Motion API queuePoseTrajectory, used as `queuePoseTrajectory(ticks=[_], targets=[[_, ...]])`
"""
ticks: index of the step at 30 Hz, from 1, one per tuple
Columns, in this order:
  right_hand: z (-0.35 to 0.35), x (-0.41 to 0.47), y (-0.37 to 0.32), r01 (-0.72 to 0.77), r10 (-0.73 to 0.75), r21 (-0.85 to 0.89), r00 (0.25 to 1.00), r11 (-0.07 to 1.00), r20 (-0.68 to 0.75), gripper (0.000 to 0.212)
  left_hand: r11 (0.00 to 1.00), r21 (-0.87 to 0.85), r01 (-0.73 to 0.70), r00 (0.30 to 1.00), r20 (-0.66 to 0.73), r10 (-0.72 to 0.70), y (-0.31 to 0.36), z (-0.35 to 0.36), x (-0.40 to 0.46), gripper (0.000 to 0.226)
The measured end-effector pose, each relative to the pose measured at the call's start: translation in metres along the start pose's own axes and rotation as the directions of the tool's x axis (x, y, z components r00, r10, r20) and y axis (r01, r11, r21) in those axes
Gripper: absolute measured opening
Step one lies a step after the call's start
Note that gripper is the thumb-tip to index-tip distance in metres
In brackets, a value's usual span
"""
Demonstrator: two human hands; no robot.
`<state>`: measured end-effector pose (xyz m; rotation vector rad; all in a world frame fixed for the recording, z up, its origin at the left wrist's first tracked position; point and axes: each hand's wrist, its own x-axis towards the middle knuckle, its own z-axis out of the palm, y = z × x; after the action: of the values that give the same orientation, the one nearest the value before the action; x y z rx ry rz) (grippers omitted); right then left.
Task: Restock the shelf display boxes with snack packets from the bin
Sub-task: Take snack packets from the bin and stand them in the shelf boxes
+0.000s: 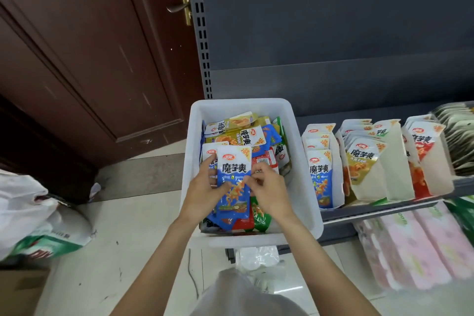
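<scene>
left hand point(205, 188), right hand point(269, 187), gripping blue packets point(233, 174)

I read 魔芋爽 on the blue packet point(234, 177) in my hands, same 魔芋爽 on the blue packet in the left display box point(319, 174), on the yellow packet point(363, 156), "20%" on packet corners

A white plastic bin point(246, 108) is sitting at the left end of the grey shelf point(384, 209), holding a loose heap of blue, yellow, green and red snack packets point(259, 136). Above the heap, a small stack of blue-and-white packets point(234, 179) is standing upright, facing the camera. On the shelf just right of the bin, white display boxes point(395, 159) are standing side by side, carrying blue, yellow and red packets in rows.
</scene>
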<state>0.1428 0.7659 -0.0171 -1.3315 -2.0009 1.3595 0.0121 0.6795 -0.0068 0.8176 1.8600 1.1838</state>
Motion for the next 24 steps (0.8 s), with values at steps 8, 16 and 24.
queuePoseTrajectory(ticks=[8, 16, 24], targets=[[-0.094, -0.040, -0.019, 0.106, -0.042, 0.395, 0.985, 0.913, -0.169, 0.036, 0.946, 0.031, -0.323, 0.900, 0.320, 0.297, 0.053, 0.037, -0.017, 0.030], [-0.160, -0.064, 0.003, 0.385, -0.095, 0.370, 0.791, 0.846, -0.605, 0.020, 0.703, 0.229, -0.673, 0.737, 0.298, 0.607, 0.083, 0.129, 0.001, 0.024], [-0.163, -0.022, 0.047, 0.186, -0.126, 0.086, 0.878, 0.979, -0.462, 0.024, 0.668, 0.386, -0.636, 0.771, 0.300, 0.562, 0.064, 0.149, 0.035, 0.017]])
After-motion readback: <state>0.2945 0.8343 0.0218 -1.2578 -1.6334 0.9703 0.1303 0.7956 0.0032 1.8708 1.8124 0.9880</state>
